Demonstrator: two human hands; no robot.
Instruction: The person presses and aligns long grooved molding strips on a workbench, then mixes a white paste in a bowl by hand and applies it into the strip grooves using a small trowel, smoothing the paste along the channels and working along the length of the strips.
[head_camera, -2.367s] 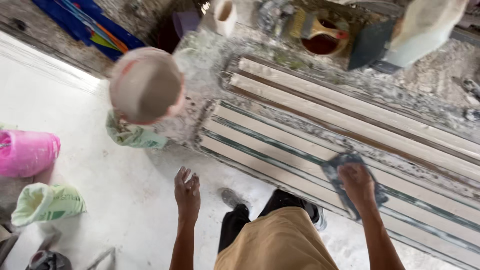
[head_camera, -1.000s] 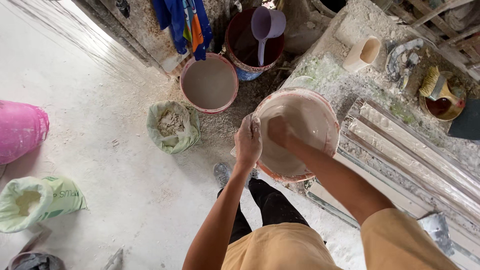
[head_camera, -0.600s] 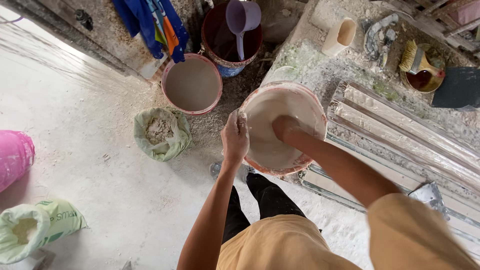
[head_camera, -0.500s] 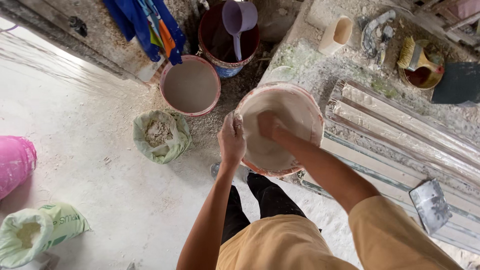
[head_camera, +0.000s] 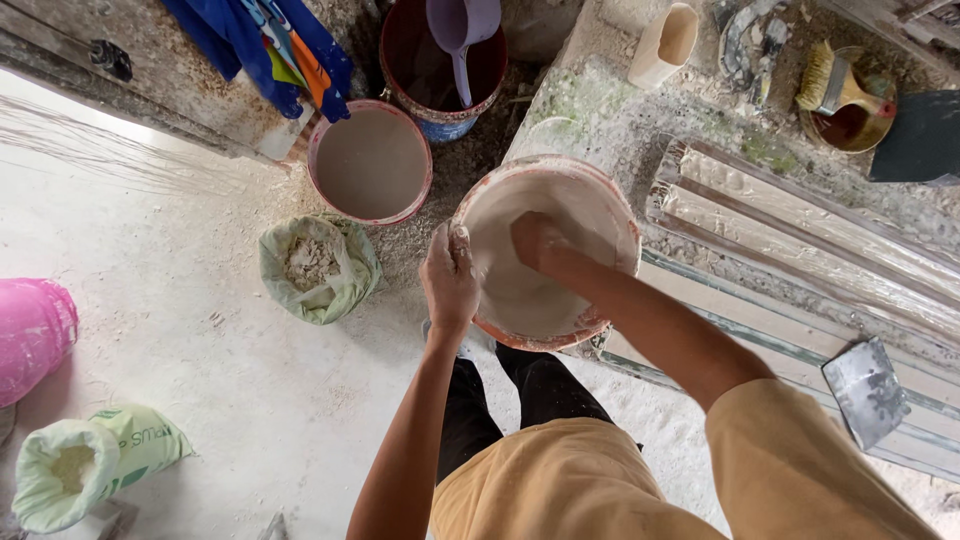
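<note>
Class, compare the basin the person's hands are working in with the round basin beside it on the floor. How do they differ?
The white-coated basin rests tilted on the bench edge; the floor basin sits flat. The right hand reaches inside the white-coated basin and the left hand grips its rim; no hand touches the floor basin. The white-coated basin is smeared white inside; the floor basin looks filled with grey-brown mix. Both are round with reddish rims.

Left hand (head_camera: 450, 280) clasping, right hand (head_camera: 535, 240) plunged

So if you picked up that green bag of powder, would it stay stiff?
Probably not. The green bag looks soft and crumpled, with its top rolled open, so it would likely sag. The powder inside may make it heavy for its size and might spill if tipped.
</note>
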